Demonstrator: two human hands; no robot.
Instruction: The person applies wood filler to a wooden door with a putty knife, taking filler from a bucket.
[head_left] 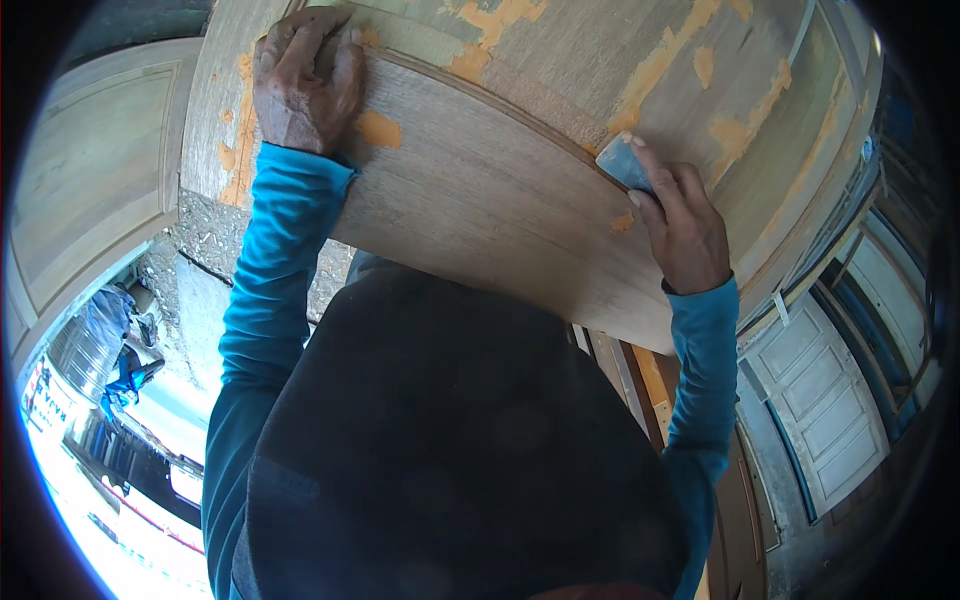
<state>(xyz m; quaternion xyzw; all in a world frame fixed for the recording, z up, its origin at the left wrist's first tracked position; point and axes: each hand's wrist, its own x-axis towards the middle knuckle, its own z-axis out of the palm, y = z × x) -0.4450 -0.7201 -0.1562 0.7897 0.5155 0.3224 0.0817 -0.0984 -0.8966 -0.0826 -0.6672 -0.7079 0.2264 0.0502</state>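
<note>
Looks like a workshop, rough grey floor (pixel 205 290) showing at the left and glaring daylight in the lower left, with a big wooden door (pixel 480 180) laid out in front of the person. Closest to us is their dark clothing (pixel 460 430), then the teal sleeves (pixel 270 270) reaching past the door's near edge. The right hand (pixel 692 225) is over the right half, a bit in from that near edge, thumb and fingers closed on a small blue-grey block (pixel 622 163) sitting right at the moulding (pixel 490 95). Left hand (pixel 305 90) is further up by the left edge, fingers half bent and resting on the wood; can't tell if they've got hold of anything underneath. Orange filler (pixel 655 80) is smeared in patches toward the far side, plus a blob beside the left wrist. Past the left edge there's another wooden panel (pixel 100 180), and off beyond the right edge a white panelled door (pixel 820 400).
</note>
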